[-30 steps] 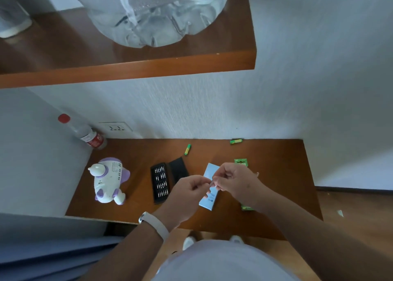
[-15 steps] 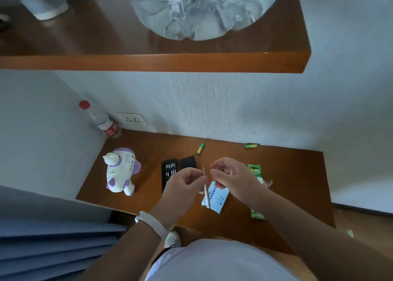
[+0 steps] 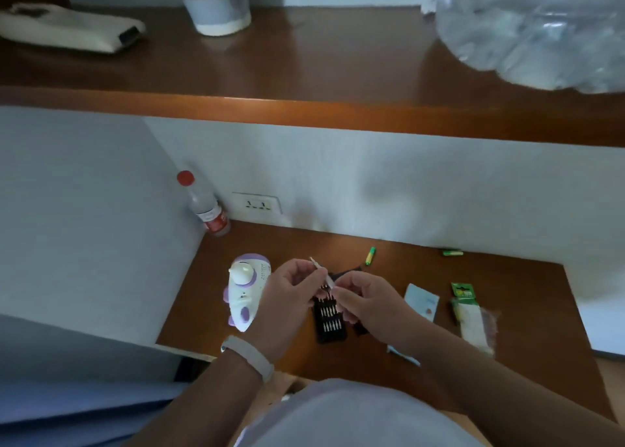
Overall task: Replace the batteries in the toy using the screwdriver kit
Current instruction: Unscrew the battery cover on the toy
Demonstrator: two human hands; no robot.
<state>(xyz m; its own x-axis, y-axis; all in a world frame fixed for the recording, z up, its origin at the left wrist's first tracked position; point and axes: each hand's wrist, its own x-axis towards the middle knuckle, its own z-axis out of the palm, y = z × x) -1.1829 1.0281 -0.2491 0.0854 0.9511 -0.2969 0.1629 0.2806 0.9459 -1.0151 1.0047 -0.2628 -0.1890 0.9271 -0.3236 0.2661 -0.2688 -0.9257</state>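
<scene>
My left hand (image 3: 286, 292) holds a thin silver screwdriver (image 3: 322, 272) above the open black bit case (image 3: 329, 321) on the low wooden table (image 3: 527, 345). My right hand (image 3: 367, 303) pinches the screwdriver's lower end with curled fingers. A white and purple toy (image 3: 244, 294) stands left of my left hand. Two loose green batteries lie near the wall, one (image 3: 370, 256) behind the case, the other (image 3: 452, 252) further right. A green battery pack (image 3: 464, 292) lies at the right.
A light blue box (image 3: 422, 301) and clear packaging (image 3: 475, 325) lie right of my right arm. A red-capped bottle (image 3: 203, 206) leans in the back left corner by a wall socket (image 3: 257, 203). An upper wooden shelf (image 3: 304, 108) overhangs, bearing a large clear bottle (image 3: 534, 27).
Both hands have moved left from over the blue box to above the bit case, still holding the screwdriver. The camera has tilted up, showing more of the upper shelf.
</scene>
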